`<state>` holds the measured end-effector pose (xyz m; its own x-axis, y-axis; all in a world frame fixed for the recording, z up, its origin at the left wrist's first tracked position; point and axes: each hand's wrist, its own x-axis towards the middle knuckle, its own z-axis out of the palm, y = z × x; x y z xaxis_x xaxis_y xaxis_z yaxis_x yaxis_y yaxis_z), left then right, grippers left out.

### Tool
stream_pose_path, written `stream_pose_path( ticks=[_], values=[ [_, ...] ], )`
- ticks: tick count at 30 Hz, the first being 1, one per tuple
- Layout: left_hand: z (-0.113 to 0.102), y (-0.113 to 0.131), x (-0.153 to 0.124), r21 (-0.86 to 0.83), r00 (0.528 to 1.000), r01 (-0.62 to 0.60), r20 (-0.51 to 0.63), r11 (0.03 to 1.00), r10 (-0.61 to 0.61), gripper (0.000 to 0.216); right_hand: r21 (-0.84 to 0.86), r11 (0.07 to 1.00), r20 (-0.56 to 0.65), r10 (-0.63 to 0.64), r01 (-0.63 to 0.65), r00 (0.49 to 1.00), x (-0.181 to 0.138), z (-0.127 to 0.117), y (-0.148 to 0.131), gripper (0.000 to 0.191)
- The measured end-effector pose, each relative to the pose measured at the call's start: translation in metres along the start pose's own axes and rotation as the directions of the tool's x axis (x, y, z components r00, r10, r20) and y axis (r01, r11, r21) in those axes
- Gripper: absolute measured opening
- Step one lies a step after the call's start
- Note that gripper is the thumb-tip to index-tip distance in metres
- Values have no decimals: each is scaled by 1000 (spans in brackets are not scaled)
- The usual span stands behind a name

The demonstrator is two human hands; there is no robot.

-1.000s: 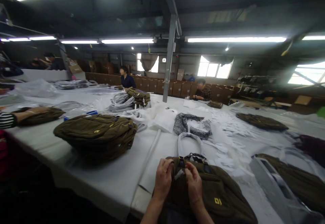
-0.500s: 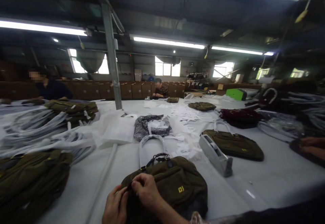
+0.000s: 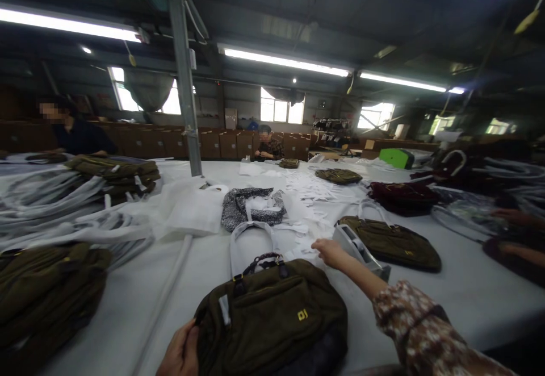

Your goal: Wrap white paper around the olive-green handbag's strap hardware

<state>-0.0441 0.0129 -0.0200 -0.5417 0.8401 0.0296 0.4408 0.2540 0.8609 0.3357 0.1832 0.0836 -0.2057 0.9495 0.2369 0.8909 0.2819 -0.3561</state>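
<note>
Bag (image 3: 272, 319) before us, our left hand (image 3: 182, 353) pinching its side edge, our right hand (image 3: 328, 252) beside the tape dispenser (image 3: 360, 246), its grip unclear to us

Dark olive bag (image 3: 272, 313) with yellow emblem (image 3: 302, 314), front side up on white table (image 3: 123, 308), pale loop handle (image 3: 233, 251) beyond.

An olive-brown handbag (image 3: 270, 316) is showing a yellow emblem (image 3: 302, 314), a brown sleeve (image 3: 419, 319) is bearing pale florals, a fabric bag (image 3: 232, 210) is displaying black-and-white speckles, and the tape dispenser (image 3: 367, 255) is appearing grey.
</note>
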Motion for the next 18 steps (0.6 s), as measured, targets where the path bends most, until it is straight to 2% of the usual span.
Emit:
stream_pose_path(
  ticks=[4, 8, 11, 12, 15, 18],
  values=[
    [0, -1, -1, -29, 1000, -18, -25, 999, 17, 43, 83, 996, 72, 17, -23, 997, -2, 19, 20, 9],
    [-4, -4, -3, -77, 999, -25, -37, 997, 22, 41, 219, 973, 4, 73, -72, 997, 1, 22, 20, 15],
    [-4, -8, -1, -145, 1000, 15, -23, 989, -19, 43, 357, 929, -55, 127, -99, 990, 6, 18, 11, 6],
    [-3, -9, 0, -175, 999, 32, -18, 984, -35, 44, 411, 906, -55, 139, -105, 989, 7, 18, 5, 9],
    [-2, -14, 3, -272, 998, 54, -3, 961, -57, 46, 564, 816, 1, 152, -126, 988, 7, 24, -14, 23],
    [-3, -16, 4, -337, 1000, 27, 8, 941, -26, 47, 660, 730, 69, 179, -179, 981, 7, 31, -27, 24]
  ],
)
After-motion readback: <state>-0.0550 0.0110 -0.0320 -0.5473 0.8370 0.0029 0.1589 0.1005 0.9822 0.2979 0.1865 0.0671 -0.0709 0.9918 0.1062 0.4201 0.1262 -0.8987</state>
